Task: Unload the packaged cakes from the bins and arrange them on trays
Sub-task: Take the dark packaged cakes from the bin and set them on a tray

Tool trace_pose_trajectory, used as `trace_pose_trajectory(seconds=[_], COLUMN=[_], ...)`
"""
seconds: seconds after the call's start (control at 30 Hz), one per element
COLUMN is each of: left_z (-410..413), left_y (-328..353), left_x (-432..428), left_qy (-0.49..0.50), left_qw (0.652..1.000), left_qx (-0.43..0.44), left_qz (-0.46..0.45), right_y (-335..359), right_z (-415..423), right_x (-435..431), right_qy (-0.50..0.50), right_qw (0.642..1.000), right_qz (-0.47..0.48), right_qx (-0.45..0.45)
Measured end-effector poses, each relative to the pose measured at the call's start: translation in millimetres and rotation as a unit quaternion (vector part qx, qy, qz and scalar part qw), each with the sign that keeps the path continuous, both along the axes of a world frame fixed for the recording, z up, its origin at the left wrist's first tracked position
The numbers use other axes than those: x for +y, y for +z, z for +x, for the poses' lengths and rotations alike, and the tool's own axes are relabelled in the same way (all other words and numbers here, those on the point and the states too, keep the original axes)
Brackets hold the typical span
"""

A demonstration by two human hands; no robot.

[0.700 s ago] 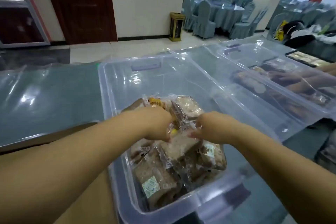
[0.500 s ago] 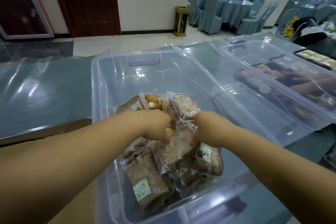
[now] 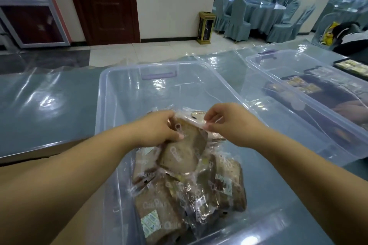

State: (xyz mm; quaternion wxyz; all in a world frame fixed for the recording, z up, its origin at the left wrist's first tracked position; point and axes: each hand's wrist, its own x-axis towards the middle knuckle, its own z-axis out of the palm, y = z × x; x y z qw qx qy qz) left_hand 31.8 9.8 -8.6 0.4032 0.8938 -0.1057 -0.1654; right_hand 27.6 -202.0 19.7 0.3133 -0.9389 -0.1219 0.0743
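A clear plastic bin (image 3: 127, 89) stands in front of me with a pile of brown packaged cakes (image 3: 191, 191) in its near half. Above the pile, my left hand (image 3: 159, 131) grips a clear-wrapped brown cake (image 3: 185, 149) at its left side. My right hand (image 3: 225, 123) pinches the top right edge of the same wrapper between thumb and fingers. The cake hangs tilted, partly above the rest of the pile.
A second clear bin (image 3: 298, 77) with packaged cakes stands to the right, and another person's arm (image 3: 352, 107) shows through it. A dark tray of cakes (image 3: 354, 66) lies at the far right. The table has a glossy plastic cover (image 3: 45, 101). A brown surface (image 3: 39, 163) lies by my left arm.
Both hands have risen out of the pile with one wrapped cake between them. The camera has tipped up a little.
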Motion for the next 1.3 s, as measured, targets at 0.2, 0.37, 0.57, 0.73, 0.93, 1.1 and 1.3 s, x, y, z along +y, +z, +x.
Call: trace_pose_trajectory(seconds=[0.2, 0.37, 0.57, 0.73, 0.93, 1.1, 1.3], left_z=[13.6, 20.9, 20.5, 18.9, 18.7, 11.3, -9.2], left_y=[3.0, 3.4, -3.4, -5.1, -1.5, 9.4, 29.7], left_x=[14.9, 17.0, 15.3, 14.6, 17.1, 20.5, 4.2], left_qy=[0.125, 0.106, 0.075, 0.084, 0.101, 0.124, 0.077], left_qw=[0.977, 0.975, 0.978, 0.976, 0.977, 0.984, 0.991], left_qx=[-0.130, -0.127, -0.109, -0.111, -0.093, -0.099, -0.105], left_qz=[0.111, 0.151, 0.164, 0.166, 0.164, 0.084, 0.007], right_y=[-19.4, -38.6, -45.9, -41.8, -34.7, -11.6, 24.8], right_z=[62.2, 95.0, 109.5, 110.0, 102.2, 93.3, 76.0], right_x=[11.6, 23.6, 28.0, 26.7, 20.9, 15.3, 4.9], right_qy=[0.043, 0.124, 0.115, 0.137, 0.129, 0.073, -0.012], right_qw=[0.977, 0.944, 0.938, 0.924, 0.944, 0.957, 0.944], right_qz=[-0.209, -0.305, -0.313, -0.343, -0.288, -0.280, -0.297], right_qx=[-0.016, 0.031, 0.094, 0.095, 0.098, -0.026, -0.146])
